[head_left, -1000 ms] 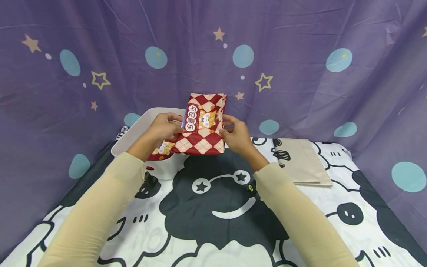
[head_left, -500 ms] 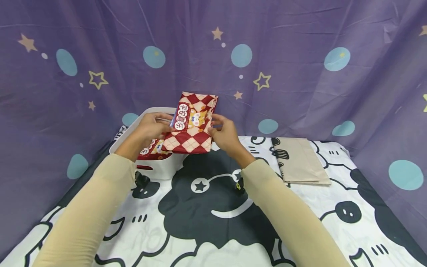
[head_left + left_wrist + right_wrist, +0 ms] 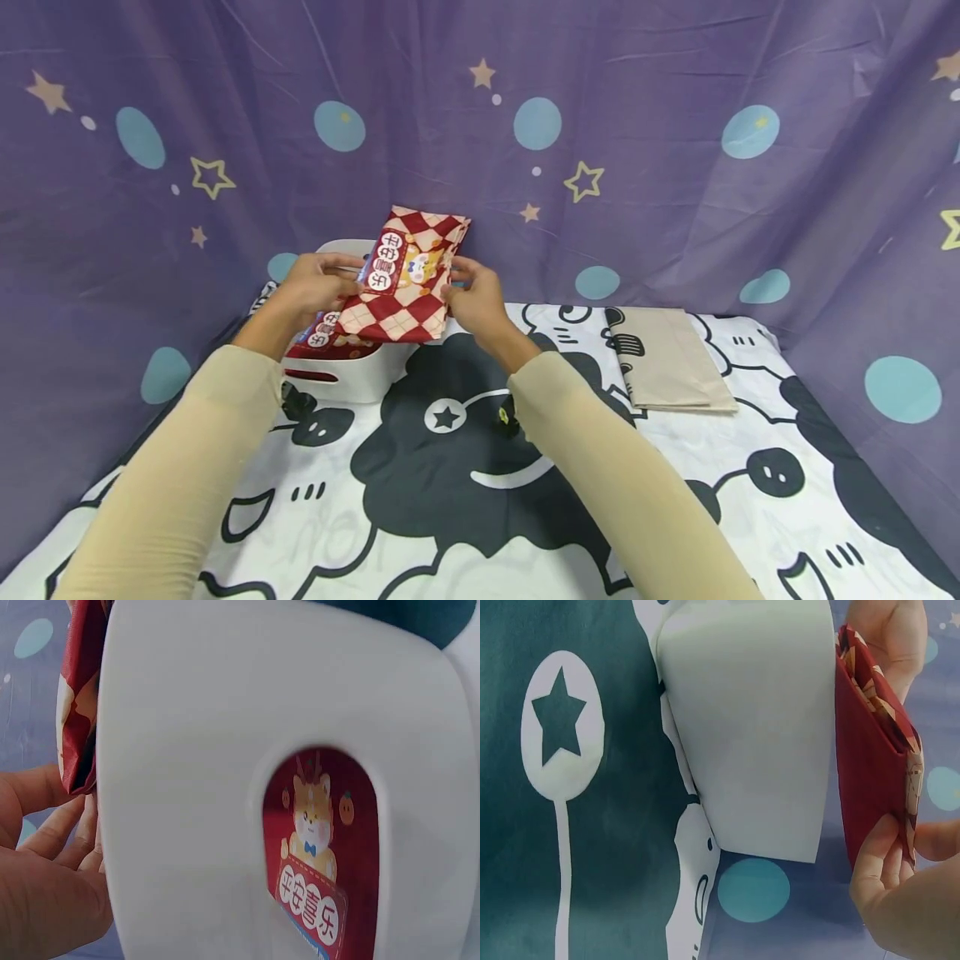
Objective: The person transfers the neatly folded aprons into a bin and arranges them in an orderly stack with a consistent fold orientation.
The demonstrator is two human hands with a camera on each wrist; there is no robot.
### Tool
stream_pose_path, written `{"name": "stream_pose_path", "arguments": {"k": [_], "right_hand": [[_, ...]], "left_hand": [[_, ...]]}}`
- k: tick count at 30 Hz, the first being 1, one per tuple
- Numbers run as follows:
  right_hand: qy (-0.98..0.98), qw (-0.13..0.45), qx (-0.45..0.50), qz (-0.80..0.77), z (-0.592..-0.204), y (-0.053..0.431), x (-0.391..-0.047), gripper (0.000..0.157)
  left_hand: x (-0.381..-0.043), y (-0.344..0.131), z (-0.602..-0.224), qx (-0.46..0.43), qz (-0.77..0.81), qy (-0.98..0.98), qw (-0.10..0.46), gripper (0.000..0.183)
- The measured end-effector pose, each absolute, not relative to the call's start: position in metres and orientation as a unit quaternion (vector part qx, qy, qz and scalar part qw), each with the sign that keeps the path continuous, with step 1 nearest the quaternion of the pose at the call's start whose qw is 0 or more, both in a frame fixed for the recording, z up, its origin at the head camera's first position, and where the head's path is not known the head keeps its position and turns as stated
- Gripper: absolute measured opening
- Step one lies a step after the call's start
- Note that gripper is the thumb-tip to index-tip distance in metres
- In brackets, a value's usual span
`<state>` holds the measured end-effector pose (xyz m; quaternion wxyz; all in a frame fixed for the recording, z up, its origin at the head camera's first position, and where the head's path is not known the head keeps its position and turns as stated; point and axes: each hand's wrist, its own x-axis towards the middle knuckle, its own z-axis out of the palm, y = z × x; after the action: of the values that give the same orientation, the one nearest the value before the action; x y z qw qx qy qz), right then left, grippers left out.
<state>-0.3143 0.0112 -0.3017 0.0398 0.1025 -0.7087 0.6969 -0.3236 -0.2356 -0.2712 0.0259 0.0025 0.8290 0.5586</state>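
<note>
A folded red-and-cream checked cloth (image 3: 408,283) with a cartoon dog print is held up between both hands. My left hand (image 3: 311,287) pinches its left edge, thumb in front. On the opposite edge, my right hand (image 3: 480,304) pinches the folded layers. The cloth overlaps the right part of a white plastic bin (image 3: 367,383) and sits at the level of its rim. Inside the bin lies another red cloth (image 3: 318,346) with the same print, also showing through the bin's handle slot (image 3: 319,840). In the right wrist view, the held cloth (image 3: 870,772) shows its plain red back and several folds.
A folded beige cloth (image 3: 667,358) with dark prints lies at the right of the table. The table is covered by a black-and-white cartoon sheet (image 3: 420,475). A purple curtain (image 3: 637,233) hangs right behind it.
Both hands have carried the folded checked cloth leftward, so it now overlaps more of the bin. The cloth has tilted slightly to the right. The beige cloth stays put.
</note>
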Motion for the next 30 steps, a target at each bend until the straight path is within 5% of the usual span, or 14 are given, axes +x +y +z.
{"name": "stream_pose_path", "arguments": {"k": [30], "right_hand": [[-0.621, -0.020, 0.091, 0.778, -0.315, -0.033, -0.314, 0.057]], "left_hand": [[-0.324, -0.278, -0.280, -0.014, 0.523, 0.852, 0.002, 0.050]]}}
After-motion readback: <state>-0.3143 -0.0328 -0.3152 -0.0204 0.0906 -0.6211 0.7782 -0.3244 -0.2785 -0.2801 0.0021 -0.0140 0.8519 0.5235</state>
